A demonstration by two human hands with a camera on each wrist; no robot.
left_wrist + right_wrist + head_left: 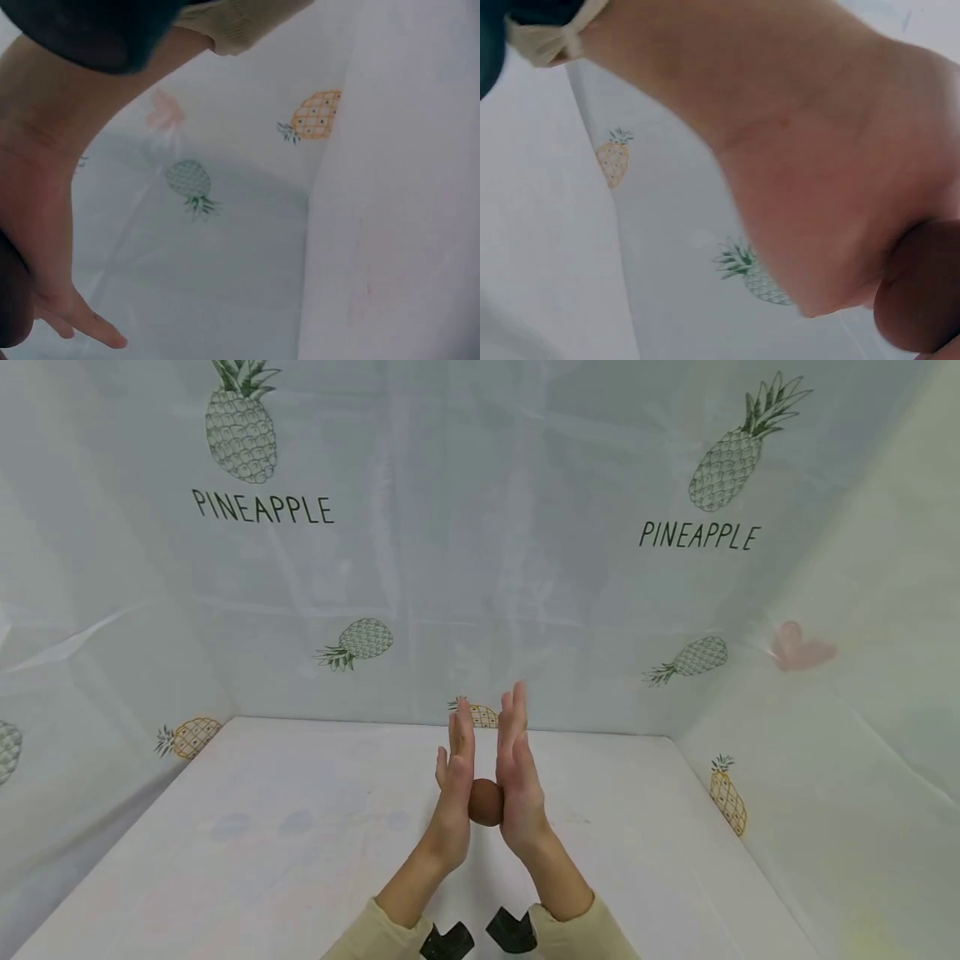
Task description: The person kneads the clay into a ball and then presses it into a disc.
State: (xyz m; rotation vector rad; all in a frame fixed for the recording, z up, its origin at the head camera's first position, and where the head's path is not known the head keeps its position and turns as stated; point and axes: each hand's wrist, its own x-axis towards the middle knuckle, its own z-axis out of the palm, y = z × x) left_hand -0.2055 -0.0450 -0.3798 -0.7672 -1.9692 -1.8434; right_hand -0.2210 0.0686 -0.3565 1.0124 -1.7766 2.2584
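A smooth, brown, clay-like ball (486, 802) is held between two upright palms. My left hand (454, 785) presses it from the left side, and my right hand (520, 789) from the right. Fingers on both hands stretch straight up and away, with a narrow gap between the hands above the ball. In the left wrist view only part of the brown ball (13, 296) shows at the left edge. The right wrist view has the ball (922, 292) at its lower right, touching the base of a palm.
The hands are over a white table (300, 860) with faint smudges. Behind it hangs a pale sheet (465, 527) printed with pineapples, which also runs along both sides. Black bands (447, 942) show at the cream sleeves (585, 935).
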